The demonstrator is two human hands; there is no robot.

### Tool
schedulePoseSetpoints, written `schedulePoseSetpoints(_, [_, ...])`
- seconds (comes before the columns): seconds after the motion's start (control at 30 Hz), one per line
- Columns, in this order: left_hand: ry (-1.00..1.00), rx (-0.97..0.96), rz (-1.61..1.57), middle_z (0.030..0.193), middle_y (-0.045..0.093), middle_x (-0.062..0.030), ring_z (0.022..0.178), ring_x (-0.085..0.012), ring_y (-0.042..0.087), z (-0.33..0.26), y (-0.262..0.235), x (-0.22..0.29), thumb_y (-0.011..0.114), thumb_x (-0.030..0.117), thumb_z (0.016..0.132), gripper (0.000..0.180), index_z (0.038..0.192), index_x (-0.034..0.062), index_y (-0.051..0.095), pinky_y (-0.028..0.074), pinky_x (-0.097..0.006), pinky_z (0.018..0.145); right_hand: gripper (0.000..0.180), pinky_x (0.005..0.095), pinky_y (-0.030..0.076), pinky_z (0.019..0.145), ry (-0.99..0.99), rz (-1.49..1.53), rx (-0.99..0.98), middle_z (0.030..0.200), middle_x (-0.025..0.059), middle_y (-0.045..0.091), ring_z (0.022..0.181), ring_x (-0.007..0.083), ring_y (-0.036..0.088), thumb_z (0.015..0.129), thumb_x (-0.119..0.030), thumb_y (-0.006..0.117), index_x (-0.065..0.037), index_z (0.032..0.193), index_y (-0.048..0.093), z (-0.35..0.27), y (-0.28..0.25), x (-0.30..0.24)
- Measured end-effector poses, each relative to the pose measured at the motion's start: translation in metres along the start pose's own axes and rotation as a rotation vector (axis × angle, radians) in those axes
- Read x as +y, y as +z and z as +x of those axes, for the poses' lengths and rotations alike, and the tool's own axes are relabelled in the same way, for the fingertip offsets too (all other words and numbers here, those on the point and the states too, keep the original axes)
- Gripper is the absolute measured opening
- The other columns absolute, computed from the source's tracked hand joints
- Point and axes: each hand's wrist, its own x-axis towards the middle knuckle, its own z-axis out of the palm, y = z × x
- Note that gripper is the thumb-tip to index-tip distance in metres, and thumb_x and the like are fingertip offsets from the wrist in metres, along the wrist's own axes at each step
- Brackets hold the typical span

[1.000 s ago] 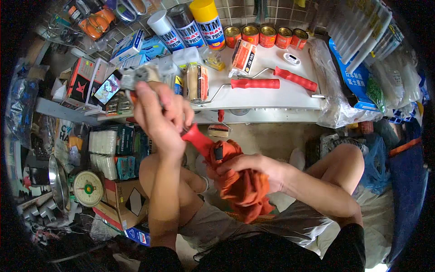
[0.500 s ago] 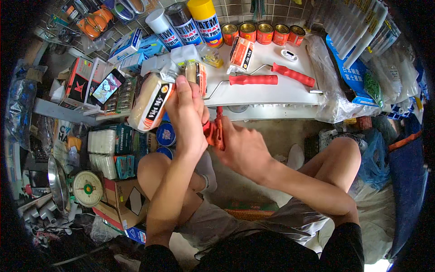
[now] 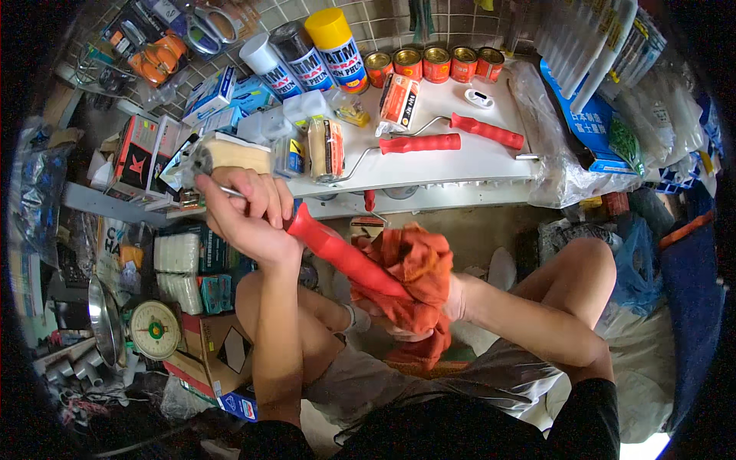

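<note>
While the left hand [image 3: 244, 215] is curled around the metal frame of a paint roller [image 3: 307, 230], up near where the red handle starts, the right hand [image 3: 418, 307] sits lower down and is pretty much buried in an orange rag [image 3: 414, 268], fingers closed on the cloth and pressing it round the butt end of that red handle. So the roller runs diagonally across the middle of the view: cream sleeve end [image 3: 230, 153] up at the left by the edge of the white surface [image 3: 460, 165], handle slanting down to the right into the rag, all of it held up in the air over the person's bare knees rather than resting on anything. You can't really see the right fingers themselves, the rag hides them. On the white surface behind there are two more rollers with red handles [image 3: 420, 142] lying flat, a wrapped roller sleeve [image 3: 325, 147] beside them, a row of small orange tins [image 3: 437, 64] along the tiled wall, and three spray cans [image 3: 303, 54] to their left, one with a yellow cap. Off on the lower left, down on the floor among boxes, there's a green-faced dial scale [image 3: 156, 330]. A blue packet [image 3: 590, 123] leans at the right end of the surface next to clear plastic bags.
</note>
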Motion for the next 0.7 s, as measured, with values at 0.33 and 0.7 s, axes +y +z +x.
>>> schedulePoseSetpoints(0.33, [0.193, -0.099, 0.212, 0.050, 0.027, 0.0047, 0.039, -0.0054, 0.022, -0.018, 0.014, -0.007, 0.027, 0.040, 0.112, 0.049, 0.079, 0.0083, 0.044, 0.024, -0.025, 0.038, 0.049, 0.0323, 0.055, 0.096, 0.356, 0.729, 0.379, 0.124, 0.0083, 0.062, 0.107, 0.0188, 0.066, 0.100, -0.034, 0.063, -0.010, 0.140, 0.048, 0.002, 0.020, -0.058])
schedulePoseSetpoints(0.7, [0.050, 0.034, 0.313, 0.055, 0.029, 0.0044, 0.043, -0.0070, 0.026, -0.005, 0.008, -0.026, 0.034, 0.044, 0.111, 0.048, 0.089, 0.0057, 0.053, 0.027, -0.026, 0.041, 0.049, 0.0445, 0.057, 0.066, 0.334, -1.422, 0.435, 0.085, 0.0169, 0.069, 0.072, 0.0360, 0.070, 0.085, -0.040, 0.076, -0.003, 0.113, 0.059, -0.012, -0.006, -0.109])
